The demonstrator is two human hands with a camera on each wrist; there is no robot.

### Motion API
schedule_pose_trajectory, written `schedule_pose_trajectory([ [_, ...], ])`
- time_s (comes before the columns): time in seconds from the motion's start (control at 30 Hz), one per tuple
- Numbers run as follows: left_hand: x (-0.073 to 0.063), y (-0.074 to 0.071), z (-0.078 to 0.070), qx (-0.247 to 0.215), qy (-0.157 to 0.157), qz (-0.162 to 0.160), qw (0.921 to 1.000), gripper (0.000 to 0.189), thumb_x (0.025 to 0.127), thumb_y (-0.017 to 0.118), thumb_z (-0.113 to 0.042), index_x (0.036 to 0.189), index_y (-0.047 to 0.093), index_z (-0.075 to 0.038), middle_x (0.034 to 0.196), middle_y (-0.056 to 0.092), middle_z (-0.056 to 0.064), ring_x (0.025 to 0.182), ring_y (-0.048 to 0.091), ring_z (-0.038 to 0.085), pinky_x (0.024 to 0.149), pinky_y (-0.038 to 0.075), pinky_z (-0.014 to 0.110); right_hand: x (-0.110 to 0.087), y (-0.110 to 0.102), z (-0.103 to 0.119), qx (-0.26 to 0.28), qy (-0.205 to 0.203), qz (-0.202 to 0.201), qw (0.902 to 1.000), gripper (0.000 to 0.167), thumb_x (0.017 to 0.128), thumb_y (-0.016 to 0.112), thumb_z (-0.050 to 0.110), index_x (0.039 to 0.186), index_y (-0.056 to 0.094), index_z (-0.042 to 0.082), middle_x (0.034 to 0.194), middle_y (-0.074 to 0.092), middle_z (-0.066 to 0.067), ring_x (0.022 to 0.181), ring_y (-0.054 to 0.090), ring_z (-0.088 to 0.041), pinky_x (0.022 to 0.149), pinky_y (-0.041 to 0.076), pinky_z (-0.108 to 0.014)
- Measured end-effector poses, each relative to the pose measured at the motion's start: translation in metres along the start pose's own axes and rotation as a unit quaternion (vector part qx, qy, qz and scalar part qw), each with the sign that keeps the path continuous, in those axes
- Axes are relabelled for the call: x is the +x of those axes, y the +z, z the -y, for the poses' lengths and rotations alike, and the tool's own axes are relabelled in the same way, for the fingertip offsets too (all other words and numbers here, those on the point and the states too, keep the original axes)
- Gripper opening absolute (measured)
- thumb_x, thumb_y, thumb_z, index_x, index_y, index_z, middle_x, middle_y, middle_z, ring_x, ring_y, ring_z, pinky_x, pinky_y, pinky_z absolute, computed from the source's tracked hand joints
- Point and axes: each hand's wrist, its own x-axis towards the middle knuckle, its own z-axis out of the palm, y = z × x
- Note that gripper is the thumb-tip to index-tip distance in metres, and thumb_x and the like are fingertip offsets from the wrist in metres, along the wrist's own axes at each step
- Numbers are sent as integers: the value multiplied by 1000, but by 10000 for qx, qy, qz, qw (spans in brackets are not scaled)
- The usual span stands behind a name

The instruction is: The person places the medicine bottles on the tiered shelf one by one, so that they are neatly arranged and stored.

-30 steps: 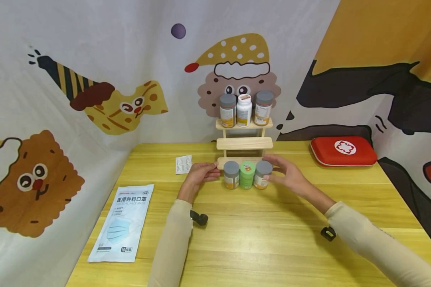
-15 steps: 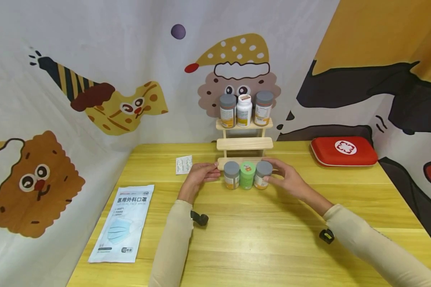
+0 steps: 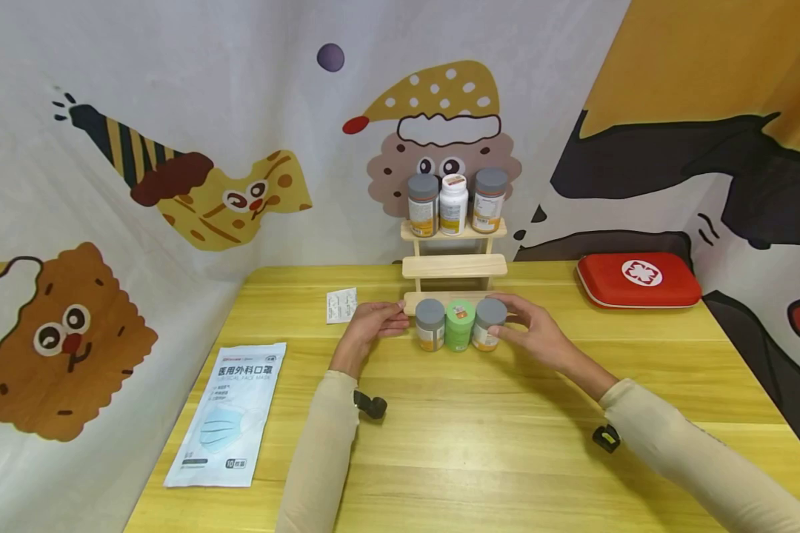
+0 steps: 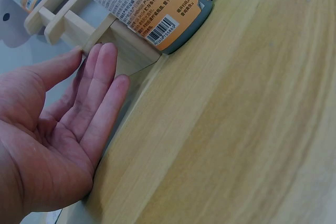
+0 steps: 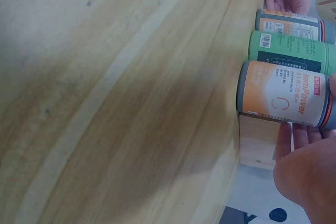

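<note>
In the head view, three bottles stand in a row on the table before a tiered wooden rack (image 3: 455, 266): a grey-lidded supplement bottle (image 3: 430, 326), a green bottle (image 3: 458, 326) and another grey-lidded supplement bottle (image 3: 487, 326). My right hand (image 3: 536, 333) holds the rightmost one, thumb across its front and fingers behind; its orange and white label (image 5: 283, 93) shows in the right wrist view. My left hand (image 3: 372, 326) touches the left end of the rack's lowest shelf with thumb and fairly straight fingers (image 4: 100, 98), beside the left bottle.
Up on the top shelf are two grey-lidded bottles (image 3: 423, 207) and a white bottle (image 3: 453, 207) between them. A red first-aid case (image 3: 613, 289) lies at the back right. On the left are a face mask packet (image 3: 223, 414) and a blister pack (image 3: 341, 306).
My right forearm has shifted slightly to the left, the hand still at the right bottle. The bottles, rack and left hand look nearly the same.
</note>
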Motion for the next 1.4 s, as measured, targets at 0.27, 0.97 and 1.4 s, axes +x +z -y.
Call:
schedule_pose_trajectory([
  [0.27, 0, -1, 0, -28, 66, 24, 10000, 36, 102, 73, -19, 122, 69, 12, 82, 79, 5, 77, 80, 15, 82, 70, 33, 2, -3, 3, -130, 34, -111, 9998, 58, 98, 77, 14, 151, 55, 9, 138, 68, -15, 118, 63, -7, 104, 55, -22],
  [0.97, -1, -1, -2, -1, 27, 25, 10000, 34, 103, 72, -20, 120, 71, 9, 89, 81, 9, 79, 80, 16, 87, 69, 37, 24, -27, 39, -237, -230, -736, 9967, 51, 97, 77, 12, 145, 60, 9, 124, 68, 8, 113, 62, 0, 96, 56, -20],
  [1.4, -1, -1, -2, 29, -2, 74, 10000, 37, 102, 73, -22, 122, 70, 9, 86, 80, 5, 78, 80, 15, 84, 69, 34, 52, -34, 77, -8, -858, -1136, 9898, 50, 94, 78, 5, 142, 63, 8, 116, 69, 12, 105, 66, -7, 91, 56, -18],
])
